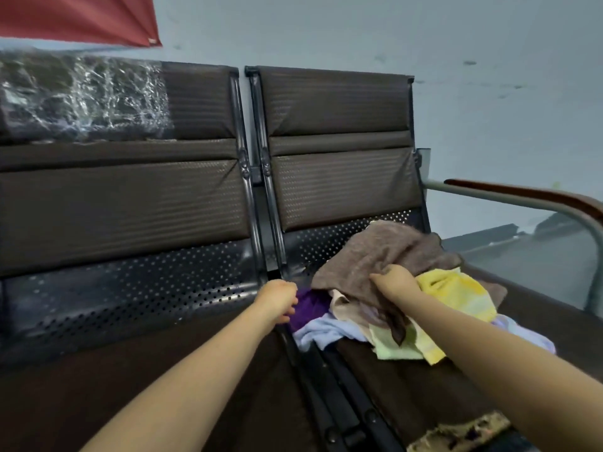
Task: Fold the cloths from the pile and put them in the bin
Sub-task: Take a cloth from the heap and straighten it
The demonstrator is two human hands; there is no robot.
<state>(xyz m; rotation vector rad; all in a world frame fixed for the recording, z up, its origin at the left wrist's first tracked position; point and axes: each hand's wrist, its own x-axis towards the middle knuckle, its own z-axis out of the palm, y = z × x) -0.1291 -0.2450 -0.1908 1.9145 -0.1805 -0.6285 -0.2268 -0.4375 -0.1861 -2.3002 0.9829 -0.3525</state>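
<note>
The left hand is curled loose by the edge of the purple cloth; I cannot tell if it holds it. Just right of those fingers lies the soft, crumpled pile on the dark seat. The right hand is nearer: it pinches the fuzzy brown cloth on top, beside a yellow cloth. No bin shows.

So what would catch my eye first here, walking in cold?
Probably the heap of coloured cloths on the right-hand seat, bright against the dark bench. The right hand grips a brown cloth on top, while the left hand is at a purple cloth at the heap's left edge.
</note>
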